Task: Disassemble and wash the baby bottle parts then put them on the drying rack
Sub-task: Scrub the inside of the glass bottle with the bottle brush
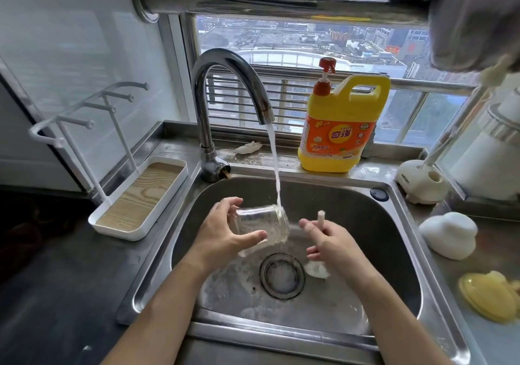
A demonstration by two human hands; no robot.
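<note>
Left hand (225,234) curled round clear bottle (266,221), held on its side under tap stream (274,162), over sink (374,218) middle. Right hand (334,242) grips white brush (321,218), head beside drain (282,276).

A yellow detergent jug (342,128) with a red pump top stands upright on the steel ledge (284,159), right against the window (309,44). To its left on the same ledge, well apart from the jug, lies a crumpled white wad (249,147), near the foot of the tap (225,63). City rooftops show through the glass. A thick metal pipe (281,3) runs across above the window, and a grey cloth (472,18) hangs over its right end. A blurred white container (495,162) sits at the far right.
</note>
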